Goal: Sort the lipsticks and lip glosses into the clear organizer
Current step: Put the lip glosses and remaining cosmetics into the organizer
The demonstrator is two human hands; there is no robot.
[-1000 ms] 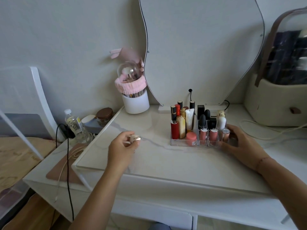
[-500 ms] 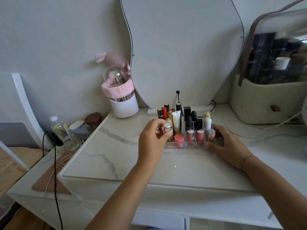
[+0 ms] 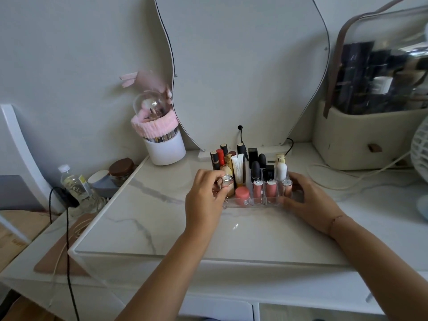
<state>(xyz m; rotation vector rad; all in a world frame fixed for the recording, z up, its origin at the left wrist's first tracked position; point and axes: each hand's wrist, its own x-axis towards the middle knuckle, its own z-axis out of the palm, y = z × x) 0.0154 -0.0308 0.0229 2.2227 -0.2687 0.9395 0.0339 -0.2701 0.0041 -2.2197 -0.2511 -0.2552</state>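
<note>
We see the left hand (image 3: 206, 200) raised just over the left end of the clear organizer (image 3: 252, 204). Its grip pinches a small silver-capped lipstick (image 3: 228, 179) between thumb and fingertips. The lipstick sits above the front left compartments, close to a tan bottle, and we cannot tell whether its base touches anything. The right hand (image 3: 310, 202) holds the organizer's right end. Its grip is curled round that end, with the thumb at the front corner and the fingers (image 3: 297, 181) round the side.

The organizer stands on the marble-patterned bench (image 3: 162, 228), near the middle and in front of the wavy mirror (image 3: 243, 66). In its front row we make out a round pink pot (image 3: 242, 193), two pink lip glosses (image 3: 257, 190) side by side, and a clear-capped tube (image 3: 287, 184) nearest the right hand. Behind them stand a white tube (image 3: 238, 167), a red lipstick (image 3: 220, 157), two black bullet lipsticks (image 3: 255, 169) and a small white bottle (image 3: 281, 170), all upright.

To the left, by the wall, a white cup (image 3: 165, 151) wears a pink headband. Lower down on the left are a water bottle (image 3: 74, 184), a brown-lidded jar (image 3: 121, 169) and a black cable (image 3: 68, 251). At the right stands a cream case (image 3: 370, 140) with a clear domed lid.
</note>
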